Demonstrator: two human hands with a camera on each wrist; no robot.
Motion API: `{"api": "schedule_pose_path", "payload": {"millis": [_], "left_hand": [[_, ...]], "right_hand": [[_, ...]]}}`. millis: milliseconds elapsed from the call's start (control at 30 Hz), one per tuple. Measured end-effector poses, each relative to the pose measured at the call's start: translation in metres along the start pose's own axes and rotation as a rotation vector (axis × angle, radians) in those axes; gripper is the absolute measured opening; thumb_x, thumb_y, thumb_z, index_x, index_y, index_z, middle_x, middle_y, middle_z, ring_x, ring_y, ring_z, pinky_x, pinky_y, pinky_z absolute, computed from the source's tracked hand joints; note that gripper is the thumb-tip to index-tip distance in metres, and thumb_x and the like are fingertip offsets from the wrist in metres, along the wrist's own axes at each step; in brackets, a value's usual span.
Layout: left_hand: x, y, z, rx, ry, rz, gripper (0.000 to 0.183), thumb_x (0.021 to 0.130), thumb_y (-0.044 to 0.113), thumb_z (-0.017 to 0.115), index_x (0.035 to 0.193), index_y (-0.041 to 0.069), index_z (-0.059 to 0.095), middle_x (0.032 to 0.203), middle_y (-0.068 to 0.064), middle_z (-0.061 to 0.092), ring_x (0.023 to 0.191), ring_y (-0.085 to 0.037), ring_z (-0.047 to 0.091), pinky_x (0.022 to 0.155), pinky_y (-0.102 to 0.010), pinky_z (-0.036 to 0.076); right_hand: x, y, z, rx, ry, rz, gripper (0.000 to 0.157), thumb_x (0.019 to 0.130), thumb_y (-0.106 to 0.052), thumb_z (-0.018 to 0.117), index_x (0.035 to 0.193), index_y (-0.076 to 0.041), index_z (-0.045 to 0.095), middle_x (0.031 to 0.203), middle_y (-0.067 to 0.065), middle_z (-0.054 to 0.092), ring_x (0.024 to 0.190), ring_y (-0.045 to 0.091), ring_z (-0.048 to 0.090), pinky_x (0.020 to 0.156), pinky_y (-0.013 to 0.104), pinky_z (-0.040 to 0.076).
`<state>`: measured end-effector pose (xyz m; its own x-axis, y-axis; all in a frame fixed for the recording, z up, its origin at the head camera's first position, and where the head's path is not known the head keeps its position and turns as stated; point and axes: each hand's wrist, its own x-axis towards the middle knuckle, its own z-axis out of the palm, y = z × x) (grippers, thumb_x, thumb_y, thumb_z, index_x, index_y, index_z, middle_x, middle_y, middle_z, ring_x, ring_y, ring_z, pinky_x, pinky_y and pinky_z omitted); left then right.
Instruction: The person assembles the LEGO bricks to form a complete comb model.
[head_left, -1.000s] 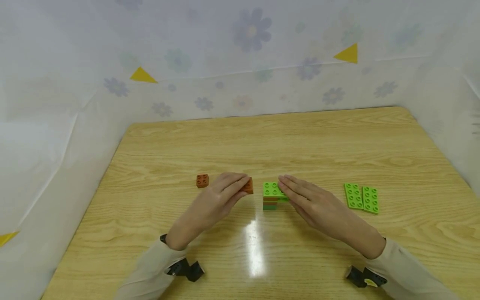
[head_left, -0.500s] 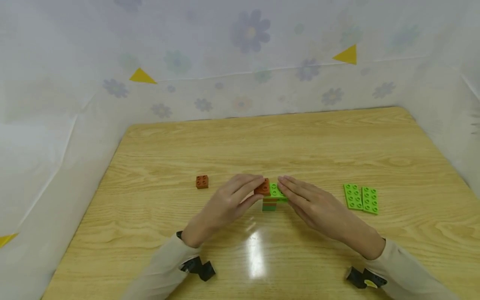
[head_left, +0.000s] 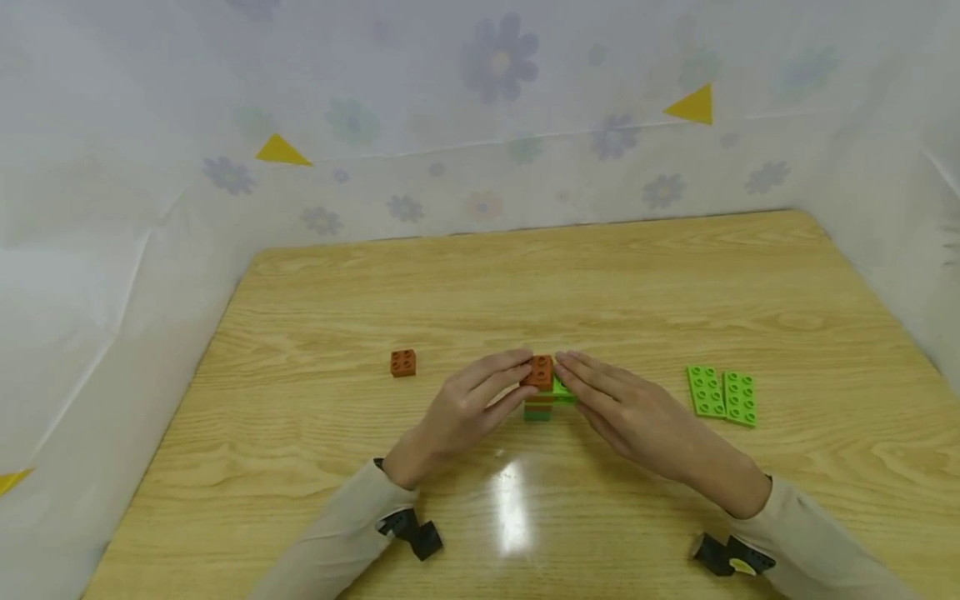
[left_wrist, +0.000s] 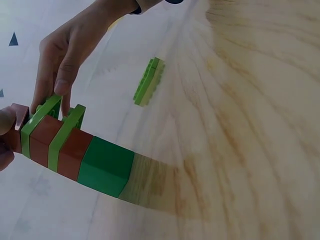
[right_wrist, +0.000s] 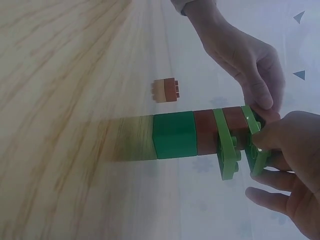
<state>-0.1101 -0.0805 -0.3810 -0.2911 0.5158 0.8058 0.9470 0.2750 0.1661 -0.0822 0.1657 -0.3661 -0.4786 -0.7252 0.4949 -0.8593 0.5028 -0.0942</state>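
A tower of toy building bricks stands upright at the middle of the table. Its base is a dark green brick (right_wrist: 174, 135); above come brown bricks alternating with two light green plates, the lower plate (right_wrist: 227, 150) and the upper plate (left_wrist: 37, 120) both jutting to the right. My left hand (head_left: 474, 402) pinches a brown brick (head_left: 541, 372) on the tower's top, at the left end of the upper plate. Whether its studs are fully pressed together cannot be seen. With thumb and fingers, my right hand (head_left: 637, 412) holds the upper plate's overhanging end.
A loose brown brick (head_left: 402, 363) lies left of the tower on the wooden table (head_left: 480, 292). Two light green plates, one plate (head_left: 707, 392) beside another plate (head_left: 741, 400), lie to the right. A flowered white sheet (head_left: 450, 108) hangs behind the table.
My left hand has carried the brown brick rightward, from beside the tower onto the upper plate's left end. My right hand has stayed at the tower.
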Motion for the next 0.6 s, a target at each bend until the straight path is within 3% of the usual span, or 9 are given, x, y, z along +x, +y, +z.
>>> {"api": "schedule_pose_path", "payload": {"millis": [300,600], "left_hand": [[-0.002,-0.0032,0.0032,0.105,0.001,0.112,0.024,0.095,0.008,0.059,0.109,-0.01,0.067,0.112,-0.022,0.066,0.106,-0.029,0.065,0.096,-0.027,0.05],[-0.0057,-0.0039,0.0007,0.114,-0.044,0.158,0.039,0.083,0.001,0.044,0.113,-0.015,0.062,0.115,-0.028,0.064,0.11,-0.034,0.063,0.098,-0.03,0.049]], "right_hand": [[-0.0008,0.0,0.0005,0.036,-0.005,0.034,0.054,0.107,-0.031,0.026,0.14,0.008,0.044,0.142,0.022,0.048,0.122,0.033,0.054,0.094,0.044,0.052],[-0.0014,0.0009,0.0023,0.068,-0.029,0.067,0.058,0.107,-0.033,0.027,0.148,0.007,0.029,0.148,0.021,0.039,0.122,0.034,0.054,0.093,0.042,0.052]]}}
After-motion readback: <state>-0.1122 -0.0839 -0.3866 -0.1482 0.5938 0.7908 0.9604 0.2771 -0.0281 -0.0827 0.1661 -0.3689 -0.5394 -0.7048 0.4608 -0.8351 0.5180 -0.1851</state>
